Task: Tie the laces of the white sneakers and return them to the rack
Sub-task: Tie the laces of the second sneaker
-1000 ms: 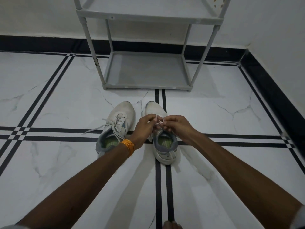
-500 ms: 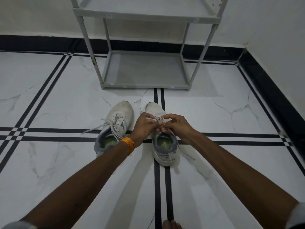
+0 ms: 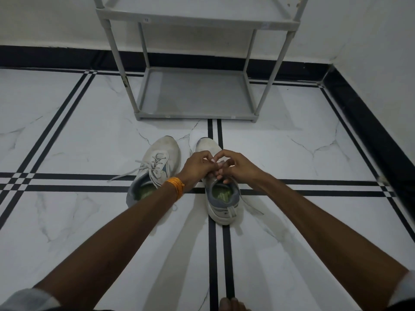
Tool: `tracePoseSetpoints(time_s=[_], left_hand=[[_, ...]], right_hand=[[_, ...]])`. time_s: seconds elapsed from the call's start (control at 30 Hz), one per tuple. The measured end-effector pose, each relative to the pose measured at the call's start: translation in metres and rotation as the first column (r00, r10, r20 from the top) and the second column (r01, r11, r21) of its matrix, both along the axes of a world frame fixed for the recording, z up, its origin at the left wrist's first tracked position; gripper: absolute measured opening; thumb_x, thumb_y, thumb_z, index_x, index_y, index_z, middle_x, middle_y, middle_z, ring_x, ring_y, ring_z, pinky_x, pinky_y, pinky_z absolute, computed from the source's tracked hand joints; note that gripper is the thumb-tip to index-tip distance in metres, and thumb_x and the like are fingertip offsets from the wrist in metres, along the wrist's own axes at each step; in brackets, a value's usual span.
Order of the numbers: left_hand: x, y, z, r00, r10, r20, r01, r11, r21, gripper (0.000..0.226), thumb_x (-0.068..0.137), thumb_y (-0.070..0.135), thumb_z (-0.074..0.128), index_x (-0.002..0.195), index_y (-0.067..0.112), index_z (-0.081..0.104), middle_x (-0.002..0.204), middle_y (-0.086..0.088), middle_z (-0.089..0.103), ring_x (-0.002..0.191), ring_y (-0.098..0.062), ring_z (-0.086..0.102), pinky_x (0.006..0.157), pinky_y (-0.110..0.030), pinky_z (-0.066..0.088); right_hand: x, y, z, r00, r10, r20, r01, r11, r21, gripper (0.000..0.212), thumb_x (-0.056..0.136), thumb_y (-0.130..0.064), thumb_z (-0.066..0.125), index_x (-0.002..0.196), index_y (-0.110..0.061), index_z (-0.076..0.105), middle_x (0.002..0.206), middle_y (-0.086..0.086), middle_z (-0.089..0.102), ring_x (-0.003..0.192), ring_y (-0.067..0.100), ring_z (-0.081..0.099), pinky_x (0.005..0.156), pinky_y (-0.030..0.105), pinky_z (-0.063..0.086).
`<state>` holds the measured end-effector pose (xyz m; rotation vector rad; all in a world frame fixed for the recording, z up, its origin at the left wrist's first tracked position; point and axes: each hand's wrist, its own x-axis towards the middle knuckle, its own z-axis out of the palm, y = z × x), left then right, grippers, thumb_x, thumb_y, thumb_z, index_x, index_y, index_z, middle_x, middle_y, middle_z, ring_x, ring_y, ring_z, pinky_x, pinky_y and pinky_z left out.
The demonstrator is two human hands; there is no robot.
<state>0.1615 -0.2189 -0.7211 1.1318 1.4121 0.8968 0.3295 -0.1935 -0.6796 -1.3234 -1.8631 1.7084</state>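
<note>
Head view: my left hand (image 3: 198, 166) and right hand (image 3: 238, 166) are both pinched shut on the lace (image 3: 219, 163) over the right sneaker (image 3: 222, 198), fingertips touching. To do it well: keep tension even, cinch the knot down onto the tongue. Left sneaker (image 3: 155, 171) just beside, laces loose on the floor (image 3: 67, 142). Rack (image 3: 195, 113) ahead, bottom shelf bare. Versus half a second ago, hands sit closer together, the trailing lace end drawn in.

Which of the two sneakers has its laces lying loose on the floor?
The left sneaker: one lace end trails out across the tile to its left, untouched. The right sneaker has both hands, left hand and right hand, working its laces.
</note>
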Motion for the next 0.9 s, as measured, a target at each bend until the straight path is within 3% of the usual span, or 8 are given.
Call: tracePoseSetpoints(time_s=[0.07, 0.13, 0.27, 0.4, 0.57, 0.73, 0.8, 0.9], left_hand=[[0.006, -0.001, -0.005, 0.996, 0.072, -0.052, -0.071, 0.997, 0.024, 0.028, 0.082, 0.028, 0.077, 0.079, 0.009, 0.057, 0.074, -0.017, 0.072, 0.067, -0.022, 0.068, 0.067, -0.034, 0.051], [0.010, -0.002, -0.007, 0.969, 0.102, -0.227, -0.077, 0.990, 0.117, 0.026, 0.085, 0.028, 0.073, 0.076, 0.012, 0.055, 0.073, -0.010, 0.072, 0.067, -0.021, 0.068, 0.064, -0.033, 0.053], [0.012, -0.001, 0.001, 0.821, 0.101, -0.562, 0.076, 0.956, 0.283, 0.017, 0.087, 0.025, 0.068, 0.080, 0.016, 0.055, 0.073, -0.007, 0.069, 0.067, -0.022, 0.063, 0.058, -0.028, 0.045], [0.004, -0.002, 0.005, 0.801, 0.046, -0.597, 0.170, 0.939, 0.300, 0.007, 0.089, 0.021, 0.066, 0.093, 0.015, 0.066, 0.078, -0.007, 0.074, 0.070, -0.020, 0.067, 0.066, -0.028, 0.050], [-0.002, -0.005, 0.008, 0.700, -0.055, -0.712, 0.405, 0.852, 0.333, 0.006, 0.087, 0.011, 0.063, 0.087, 0.011, 0.069, 0.076, -0.010, 0.071, 0.070, -0.024, 0.063, 0.063, -0.029, 0.044], [-0.004, 0.005, 0.012, 0.590, -0.165, -0.790, 0.495, 0.847, 0.192, 0.019, 0.094, 0.014, 0.054, 0.098, 0.009, 0.073, 0.091, -0.013, 0.073, 0.083, -0.028, 0.065, 0.069, -0.026, 0.039], [0.001, 0.005, 0.013, 0.637, -0.214, -0.741, 0.438, 0.891, 0.119, 0.024, 0.098, 0.015, 0.048, 0.096, 0.006, 0.069, 0.092, -0.014, 0.070, 0.083, -0.027, 0.061, 0.069, -0.027, 0.036], [0.007, 0.002, 0.010, 0.929, -0.220, -0.296, 0.211, 0.975, -0.064, 0.023, 0.102, 0.017, 0.042, 0.094, 0.006, 0.061, 0.089, -0.011, 0.062, 0.076, -0.019, 0.052, 0.068, -0.027, 0.040]], right_hand=[[0.002, -0.002, -0.005, 0.996, -0.082, -0.046, 0.080, 0.996, -0.040, 0.031, 0.089, 0.007, 0.060, 0.113, -0.008, 0.048, 0.083, 0.019, 0.070, 0.074, 0.021, 0.071, 0.062, 0.026, 0.058], [0.006, -0.002, -0.009, 0.979, -0.177, -0.097, 0.164, 0.977, -0.133, 0.033, 0.086, 0.006, 0.065, 0.109, -0.008, 0.046, 0.082, 0.018, 0.070, 0.071, 0.020, 0.071, 0.060, 0.024, 0.057], [0.004, -0.003, -0.014, 0.967, -0.228, -0.113, 0.214, 0.969, -0.121, 0.023, 0.084, 0.009, 0.067, 0.101, -0.002, 0.055, 0.079, 0.016, 0.071, 0.072, 0.024, 0.072, 0.065, 0.027, 0.061], [0.002, -0.004, -0.017, 0.955, -0.273, -0.115, 0.265, 0.961, -0.077, 0.020, 0.085, 0.006, 0.068, 0.104, 0.005, 0.061, 0.086, 0.021, 0.073, 0.076, 0.027, 0.074, 0.071, 0.031, 0.062], [0.001, -0.006, -0.024, 0.947, -0.316, -0.066, 0.317, 0.949, 0.003, 0.012, 0.088, 0.008, 0.061, 0.098, 0.005, 0.067, 0.083, 0.017, 0.075, 0.077, 0.030, 0.074, 0.075, 0.032, 0.061], [-0.001, -0.006, -0.026, 0.940, -0.341, -0.029, 0.342, 0.938, 0.059, 0.007, 0.088, 0.004, 0.064, 0.090, -0.003, 0.065, 0.082, 0.017, 0.073, 0.072, 0.030, 0.074, 0.076, 0.038, 0.062], [0.001, -0.008, -0.026, 0.934, -0.352, -0.052, 0.355, 0.932, 0.076, 0.007, 0.087, 0.003, 0.068, 0.088, -0.002, 0.062, 0.086, 0.019, 0.071, 0.070, 0.028, 0.073, 0.071, 0.036, 0.062], [0.002, -0.012, -0.025, 0.953, -0.303, -0.027, 0.302, 0.931, 0.204, 0.007, 0.087, 0.002, 0.065, 0.087, -0.002, 0.060, 0.082, 0.007, 0.069, 0.065, 0.007, 0.069, 0.061, 0.022, 0.057]])
